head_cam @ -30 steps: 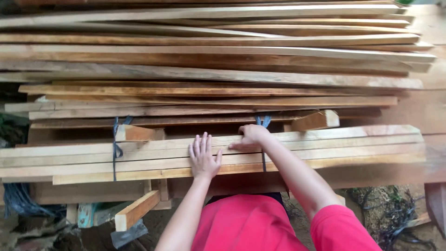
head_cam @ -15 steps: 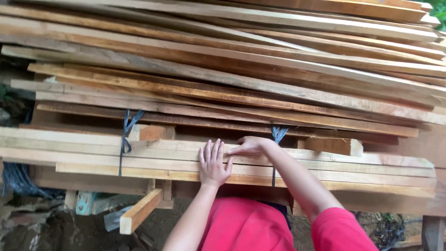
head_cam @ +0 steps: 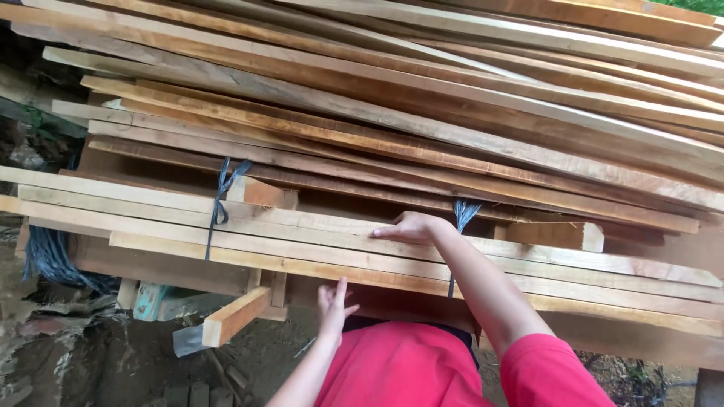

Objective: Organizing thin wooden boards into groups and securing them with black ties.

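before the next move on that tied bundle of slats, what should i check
1. Right hand resting on the strapped bundle of slats: ok, its fingers lie flat on top.
2. Left hand on the bundle: not ok, it hangs open below the front edge, touching nothing.
3. Left strap tied: ok, it wraps the slats.
4. Right strap tied: ok, knot shows above the bundle.
5. Loose boards stacked above: cannot tell if they are stable.
6. Support under the bundle: cannot tell, mostly hidden.
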